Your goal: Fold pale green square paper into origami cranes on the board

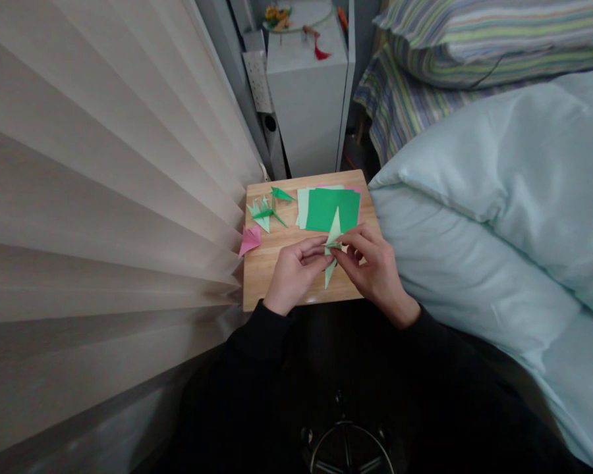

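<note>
Between my two hands is a pale green origami crane, its long pointed flaps sticking out up and down. My left hand pinches it from the left side with thumb and fingers. From the right, my right hand grips the small folded part at its middle with thumb and index finger. Just beyond lies a stack of paper squares, with a dark green sheet on top and pale green and pink edges showing. Left of the stack rest several folded green cranes and a pink folded paper piece.
Everything lies on a small wooden table. A pleated curtain hangs close on the left, touching the table's edge. The bed with a light blue quilt is on the right. A white cabinet stands behind.
</note>
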The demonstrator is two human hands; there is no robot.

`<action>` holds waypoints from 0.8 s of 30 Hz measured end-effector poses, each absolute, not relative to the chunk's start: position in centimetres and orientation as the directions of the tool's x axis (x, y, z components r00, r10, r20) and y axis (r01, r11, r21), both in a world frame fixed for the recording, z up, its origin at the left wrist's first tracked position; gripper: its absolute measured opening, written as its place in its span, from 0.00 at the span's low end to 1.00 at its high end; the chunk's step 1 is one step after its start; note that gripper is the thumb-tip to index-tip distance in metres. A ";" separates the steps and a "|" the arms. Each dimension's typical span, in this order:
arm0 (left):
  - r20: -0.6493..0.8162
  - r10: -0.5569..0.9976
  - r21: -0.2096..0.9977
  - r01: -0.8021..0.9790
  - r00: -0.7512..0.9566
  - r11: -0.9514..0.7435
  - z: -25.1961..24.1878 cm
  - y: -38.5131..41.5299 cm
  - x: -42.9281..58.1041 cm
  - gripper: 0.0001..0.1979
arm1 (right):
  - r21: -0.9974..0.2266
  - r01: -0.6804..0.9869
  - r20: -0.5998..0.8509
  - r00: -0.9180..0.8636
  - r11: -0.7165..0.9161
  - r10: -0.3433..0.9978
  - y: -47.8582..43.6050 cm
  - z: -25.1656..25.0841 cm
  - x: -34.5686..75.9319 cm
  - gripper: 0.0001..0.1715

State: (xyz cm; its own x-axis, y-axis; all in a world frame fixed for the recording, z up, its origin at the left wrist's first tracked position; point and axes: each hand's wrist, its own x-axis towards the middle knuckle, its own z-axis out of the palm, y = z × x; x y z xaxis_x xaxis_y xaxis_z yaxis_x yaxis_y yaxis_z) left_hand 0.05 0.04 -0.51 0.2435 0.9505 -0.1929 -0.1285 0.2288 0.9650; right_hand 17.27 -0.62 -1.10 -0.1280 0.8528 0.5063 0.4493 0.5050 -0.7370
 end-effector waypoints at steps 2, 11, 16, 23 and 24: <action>-0.199 0.946 0.964 -0.120 0.255 0.235 -0.2 0.0 0.0 0.28 | -0.752 0.446 0.489 -0.117 0.485 0.865 -0.6 -1.1 17.3 0.04; -0.204 0.951 0.965 -0.116 0.233 0.236 0.1 0.0 0.3 0.26 | -0.748 0.459 0.495 -0.096 0.480 0.864 -0.9 -0.8 17.2 0.05; -0.169 0.954 0.978 -0.081 0.248 0.194 0.4 -0.4 0.6 0.29 | -0.754 0.441 0.508 -0.078 0.487 0.858 -1.0 -0.4 17.0 0.09; -0.087 0.974 0.993 -0.062 0.211 0.102 -0.1 -0.2 0.6 0.11 | -0.838 0.367 0.401 -0.086 0.403 0.912 -0.6 -0.9 17.0 0.07; -0.086 0.977 0.992 -0.074 0.198 0.102 -0.2 -0.1 0.5 0.10 | -0.846 0.363 0.388 -0.081 0.390 0.918 -0.6 -0.9 17.0 0.07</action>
State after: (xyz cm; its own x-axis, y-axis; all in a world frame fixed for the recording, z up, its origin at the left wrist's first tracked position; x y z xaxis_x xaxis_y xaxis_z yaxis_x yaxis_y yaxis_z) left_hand 0.54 -0.09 -0.20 0.1976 0.9765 -0.0858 -0.0743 0.1022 0.9920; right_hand 17.01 -0.56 -0.90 -0.0810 0.9182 0.3878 0.3631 0.3895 -0.8464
